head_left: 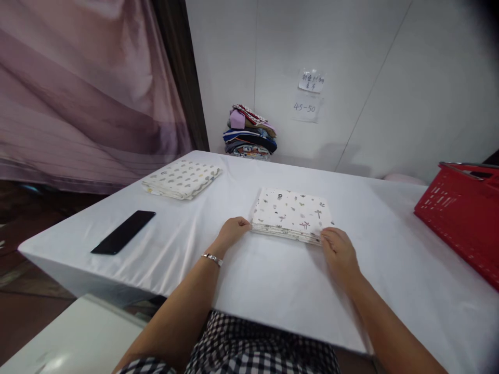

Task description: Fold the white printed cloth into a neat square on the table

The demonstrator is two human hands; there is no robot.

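A folded white cloth (290, 210) with small animal and palm tree prints lies flat on the white-covered table (268, 280), its stacked layers showing along the near edge. My left hand (233, 231) pinches the cloth's near left corner between thumb and fingers. At the near right corner, my right hand (340, 250) grips the edge the same way, thumb in front. A second folded cloth (182, 178), white with grey heart-like prints, rests farther off to the left, apart from both hands.
A black phone-like slab (123, 232) lies at the table's left. A red plastic basket (463, 213) stands at the right edge. Against the wall at the back is a pile of folded fabrics (250, 136). Handwritten paper signs (306, 107) hang above. A pink curtain (89, 93) drapes at left.
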